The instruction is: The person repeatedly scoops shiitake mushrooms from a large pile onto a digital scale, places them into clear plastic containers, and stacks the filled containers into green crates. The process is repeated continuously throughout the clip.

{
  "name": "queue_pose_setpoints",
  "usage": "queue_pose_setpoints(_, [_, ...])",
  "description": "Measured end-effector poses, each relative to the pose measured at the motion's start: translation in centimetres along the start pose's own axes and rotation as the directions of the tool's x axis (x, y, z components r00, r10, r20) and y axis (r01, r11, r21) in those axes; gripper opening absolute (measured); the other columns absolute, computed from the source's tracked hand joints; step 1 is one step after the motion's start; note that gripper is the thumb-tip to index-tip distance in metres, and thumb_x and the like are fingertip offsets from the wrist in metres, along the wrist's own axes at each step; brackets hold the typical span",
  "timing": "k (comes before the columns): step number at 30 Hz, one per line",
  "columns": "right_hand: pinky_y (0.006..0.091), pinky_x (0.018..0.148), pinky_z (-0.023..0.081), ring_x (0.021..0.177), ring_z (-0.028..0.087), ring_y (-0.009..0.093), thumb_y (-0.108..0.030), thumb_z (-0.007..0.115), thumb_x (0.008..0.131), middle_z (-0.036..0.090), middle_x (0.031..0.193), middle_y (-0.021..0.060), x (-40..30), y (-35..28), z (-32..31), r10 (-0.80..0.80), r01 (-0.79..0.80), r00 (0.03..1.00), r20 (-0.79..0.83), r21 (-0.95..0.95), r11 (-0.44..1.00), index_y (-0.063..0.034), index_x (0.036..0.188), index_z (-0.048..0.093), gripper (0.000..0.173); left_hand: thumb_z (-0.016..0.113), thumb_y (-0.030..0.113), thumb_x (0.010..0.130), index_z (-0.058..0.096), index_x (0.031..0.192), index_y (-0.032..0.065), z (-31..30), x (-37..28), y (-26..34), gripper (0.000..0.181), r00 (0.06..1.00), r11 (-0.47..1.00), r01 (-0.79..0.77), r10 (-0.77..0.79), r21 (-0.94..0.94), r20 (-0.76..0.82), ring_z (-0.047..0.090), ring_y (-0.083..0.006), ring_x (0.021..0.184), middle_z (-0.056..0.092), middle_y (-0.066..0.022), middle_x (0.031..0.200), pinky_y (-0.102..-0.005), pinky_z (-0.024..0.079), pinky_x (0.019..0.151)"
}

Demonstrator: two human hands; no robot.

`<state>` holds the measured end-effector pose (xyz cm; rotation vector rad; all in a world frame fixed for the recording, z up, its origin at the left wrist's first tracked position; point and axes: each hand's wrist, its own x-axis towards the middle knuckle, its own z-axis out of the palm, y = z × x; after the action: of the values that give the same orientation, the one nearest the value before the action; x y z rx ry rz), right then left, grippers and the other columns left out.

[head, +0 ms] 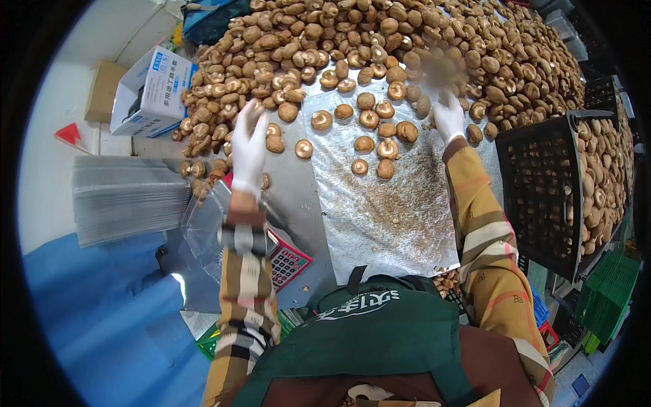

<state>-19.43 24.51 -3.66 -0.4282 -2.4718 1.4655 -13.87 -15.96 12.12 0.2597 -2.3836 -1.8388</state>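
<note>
My left hand (250, 137), in a thin white glove, is over the left part of the shiitake mushroom pile (264, 40). Its thumb and fingers are parted, and brown shows between them; whether that is a held mushroom is unclear. Loose mushrooms lie just right of it, among them a brown cap (275, 143). My right hand (448, 119), gloved too, reaches to the pile's near edge on the right. A brown blur hides the area beyond its fingertips. Between the hands, several mushrooms (386, 148), some gills up, lie on a silvery sheet (386, 219) dusted with brown crumbs.
At left stand a glove box (152, 96) and stacked clear plastic trays (129, 198). A red calculator (290, 264) lies by my left forearm, near clear packaging (206, 229). A black crate (539, 193) of mushrooms rises beside my right arm; green crates (608, 295) are below.
</note>
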Motion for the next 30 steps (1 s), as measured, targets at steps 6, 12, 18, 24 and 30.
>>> queue_pose_setpoints(6, [0.0358, 0.103, 0.042, 0.119, 0.054, 0.032, -0.022, 0.062, 0.078, 0.057, 0.127, 0.0187, 6.3, 1.0, 2.1, -0.129, 0.173, 0.944, 0.305, -0.121, 0.977, -0.0144, 0.132, 0.056, 0.055, 0.063, 0.030, 0.088, 0.046, 0.138, 0.0057, 9.5, 11.0, -6.9, 0.058, 0.970, 0.917, -0.083, -0.016, 0.390, 0.244, 0.055, -0.0296, 0.120, 0.054, -0.0200, 0.133, -0.0351, 0.041, 0.102])
queue_pose_setpoints(12, [0.0421, 0.105, 0.041, 0.125, 0.046, 0.039, -0.043, 0.071, 0.079, 0.042, 0.140, 0.0215, 3.1, -2.4, 2.6, -0.264, 0.494, 0.815, 0.515, -0.382, 0.781, -0.0244, 0.133, 0.056, 0.059, 0.050, 0.063, 0.086, 0.046, 0.141, 0.0330, 15.1, 8.6, -10.2, 0.063, 0.904, 0.298, -0.428, 0.141, 0.853, 0.404, 0.024, -0.0387, 0.142, 0.024, -0.0101, 0.156, -0.0687, 0.007, 0.110])
queue_pose_setpoints(18, [0.0510, 0.102, 0.041, 0.129, 0.041, 0.040, -0.042, 0.072, 0.075, 0.046, 0.141, 0.0088, -4.8, -6.1, 1.6, -0.327, 0.639, 0.705, 0.630, -0.364, 0.678, -0.0291, 0.134, 0.054, 0.063, 0.056, 0.059, 0.083, 0.058, 0.130, 0.0186, 16.1, -0.7, -8.1, 0.061, 0.777, 0.476, -0.603, 0.170, 0.640, 0.606, 0.035, -0.0402, 0.133, 0.037, -0.0097, 0.149, -0.0668, 0.017, 0.108])
queue_pose_setpoints(24, [0.0522, 0.100, 0.037, 0.134, 0.037, 0.033, -0.030, 0.072, 0.073, 0.048, 0.138, 0.0079, -14.0, -7.2, -3.2, -0.439, 0.741, 0.554, 0.708, -0.178, 0.647, -0.0199, 0.133, 0.052, 0.063, 0.069, 0.045, 0.076, 0.061, 0.120, 0.0079, 13.4, -13.1, -8.2, 0.058, 0.683, 0.515, -0.700, 0.279, 0.495, 0.675, 0.036, -0.0384, 0.128, 0.048, -0.0141, 0.135, -0.0672, 0.015, 0.110])
queue_pose_setpoints(30, [0.0518, 0.108, 0.029, 0.132, 0.040, 0.032, -0.017, 0.067, 0.074, 0.046, 0.140, 0.0122, -20.7, -6.1, -5.4, -0.436, 0.715, 0.532, 0.726, -0.109, 0.690, -0.0166, 0.138, 0.047, 0.067, 0.068, 0.026, 0.079, 0.059, 0.119, 0.0084, 13.3, -20.0, -7.6, 0.044, 0.729, 0.687, -0.604, 0.271, 0.404, 0.628, 0.039, -0.0401, 0.125, 0.048, -0.0157, 0.129, -0.0558, 0.031, 0.105])
